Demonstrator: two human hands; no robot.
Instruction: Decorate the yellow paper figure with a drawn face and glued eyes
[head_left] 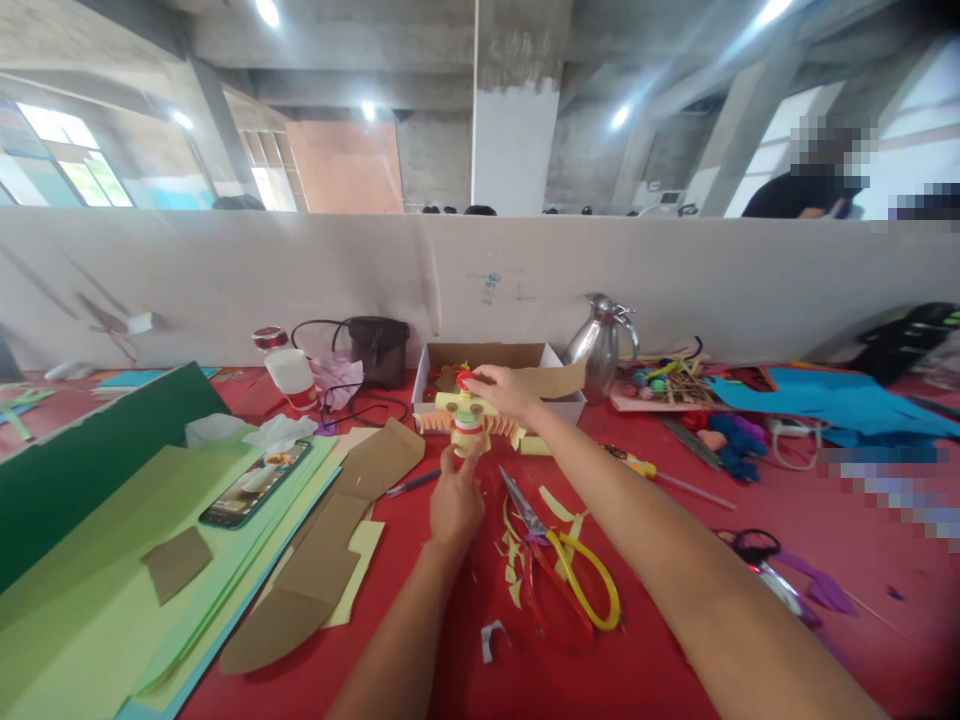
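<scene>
A small yellow paper craft figure [469, 420] with orange pleated strips at its sides is held up over the red table [675, 560]. My left hand [455, 500] grips it from below, fingers pinched round its base. My right hand [504, 390] closes on its top, fingertips on a small red piece. Scissors with yellow and red handles [559, 560] lie just right of my left wrist, among yellow paper scraps [517, 560].
An open cardboard box [555, 395] sits behind the figure, a metal jug [600, 345] to its right. Green paper sheets [112, 560], brown card cut-outs [330, 560] and a phone [255, 485] lie left. Blue felt [825, 405] and craft bits lie right. A person sits beyond the partition.
</scene>
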